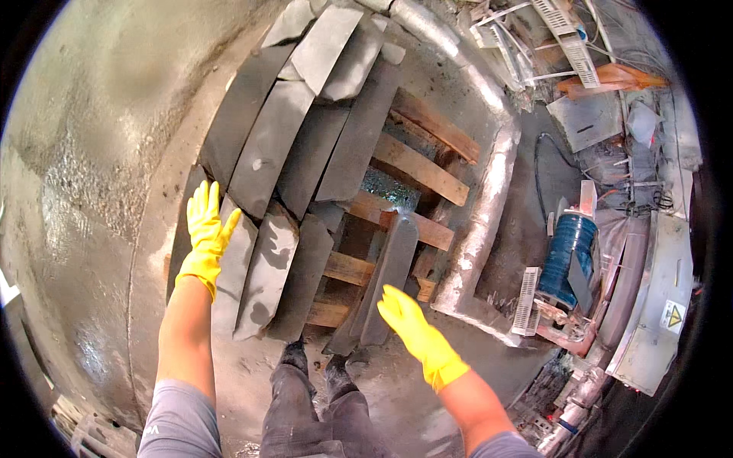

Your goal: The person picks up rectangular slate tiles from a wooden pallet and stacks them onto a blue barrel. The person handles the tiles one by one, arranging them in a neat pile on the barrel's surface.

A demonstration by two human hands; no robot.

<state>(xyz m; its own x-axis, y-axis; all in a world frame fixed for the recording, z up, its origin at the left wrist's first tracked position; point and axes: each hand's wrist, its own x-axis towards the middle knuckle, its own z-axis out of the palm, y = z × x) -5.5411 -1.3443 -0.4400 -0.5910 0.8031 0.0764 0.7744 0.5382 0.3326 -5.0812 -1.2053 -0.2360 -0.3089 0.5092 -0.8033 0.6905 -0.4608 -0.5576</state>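
Both of my hands wear yellow rubber gloves. At the left, my left hand [205, 233] is open, its fingers stretched out and thumb apart, over the near left slabs; whether it touches them I cannot tell. Several long grey stone slabs [271, 145] lie side by side on a wooden pallet [420, 168]. The near slab [267, 267] beside my left hand has dark wet patches. My right hand [416, 328] is open with straight fingers, just right of a separate narrow slab [393, 267] lying across the pallet boards. No object shows in it.
A low pale kerb [473, 244] runs along the pallet's right side. Beyond it stand a machine with a blue coil [569, 256], a grey cabinet [657, 305] with a warning sign, and white plastic racks [569, 38]. An orange sheet [615, 78] lies at the far right. My legs [305, 412] stand at the pallet's near edge.
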